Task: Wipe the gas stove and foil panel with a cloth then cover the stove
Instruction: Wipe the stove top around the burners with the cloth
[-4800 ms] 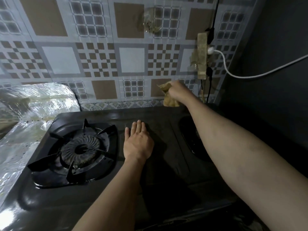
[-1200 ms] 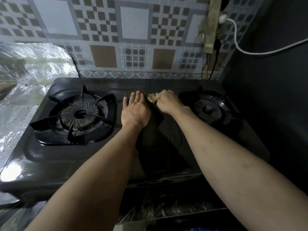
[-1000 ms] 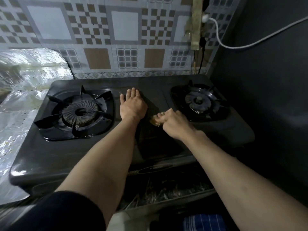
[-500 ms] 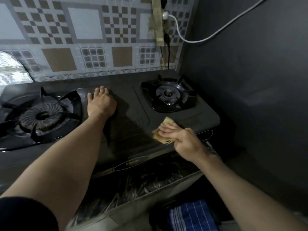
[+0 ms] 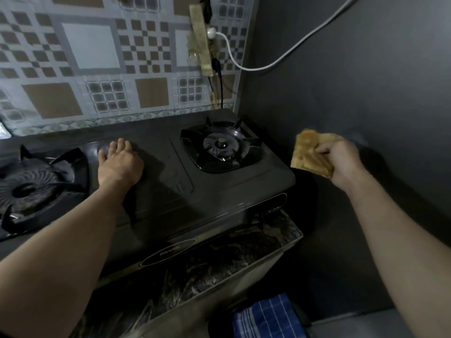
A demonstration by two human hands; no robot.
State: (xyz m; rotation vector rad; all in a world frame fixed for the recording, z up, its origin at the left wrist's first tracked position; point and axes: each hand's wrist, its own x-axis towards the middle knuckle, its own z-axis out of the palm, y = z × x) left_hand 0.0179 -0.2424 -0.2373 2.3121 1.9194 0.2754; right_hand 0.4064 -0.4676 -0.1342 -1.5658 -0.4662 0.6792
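Observation:
A black two-burner gas stove [image 5: 170, 189] fills the middle of the view. My left hand [image 5: 119, 163] lies flat on its top between the left burner [image 5: 29, 189] and the right burner [image 5: 220, 145], fingers together and pointing to the wall. My right hand [image 5: 341, 159] is off the stove, in the air past its right end, gripping a folded yellow-brown cloth [image 5: 308, 152]. Only a sliver of the foil panel [image 5: 3, 131] shows at the far left edge.
A patterned tiled wall [image 5: 97, 57] runs behind the stove. A dark grey wall [image 5: 353, 93] stands close on the right. A power strip [image 5: 202, 45] with a white cable hangs in the corner. A blue checked fabric [image 5: 266, 318] lies below the dark marbled counter edge [image 5: 219, 264].
My right hand has lifted the cloth off the stove's front right area and swung it out past the right end. The view has turned right. My left hand has stayed in place.

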